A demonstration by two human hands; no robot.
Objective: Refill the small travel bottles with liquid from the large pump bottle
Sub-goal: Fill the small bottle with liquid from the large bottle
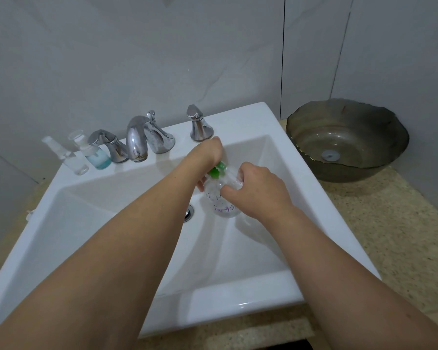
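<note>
The large clear pump bottle point(221, 205), with purple writing and a green pump head point(217, 170), is held over the sink basin. My left hand point(206, 154) lies over the pump head, its fingers curled down around the bottle's top. My right hand point(257, 188) grips a small clear travel bottle point(238, 181) right beside the green nozzle, thumb against the pump bottle's shoulder. My fingers hide most of the small bottle. Two more travel bottles stand on the sink's back left ledge: a clear spray bottle point(72, 161) and one holding blue liquid point(98, 155).
The white square sink point(238, 291) has a chrome faucet point(137, 137) with handles left point(109, 145) and right point(199, 125), and a drain point(189, 213) in the basin. A dark glass bowl point(347, 137) sits on the speckled counter point(390, 236) to the right.
</note>
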